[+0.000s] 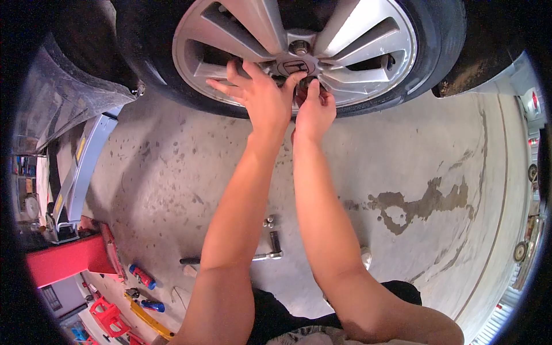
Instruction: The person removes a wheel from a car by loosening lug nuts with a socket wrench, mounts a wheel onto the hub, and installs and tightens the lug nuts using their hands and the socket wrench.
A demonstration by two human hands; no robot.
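A silver alloy wheel [356, 40] in a black tyre [440, 46] faces me, with a round centre cap [297, 62] at its hub. My left hand [265, 102] rests against the wheel, fingers spread, its thumb just below the cap. Close beside it, my right hand [316, 115] has its fingers curled and pinched at the lug hole under the cap. A dark lug nut there is mostly hidden by the fingertips. Another lug recess [299, 47] shows above the cap.
On the concrete floor lie a ratchet wrench with a socket [276, 244] and small shiny nuts [268, 221]. At left are a lift arm [95, 164], a red steel base [72, 260], blue cylinders [142, 276] and a yellow tool [150, 319]. A dark stain [422, 198] marks the floor at right.
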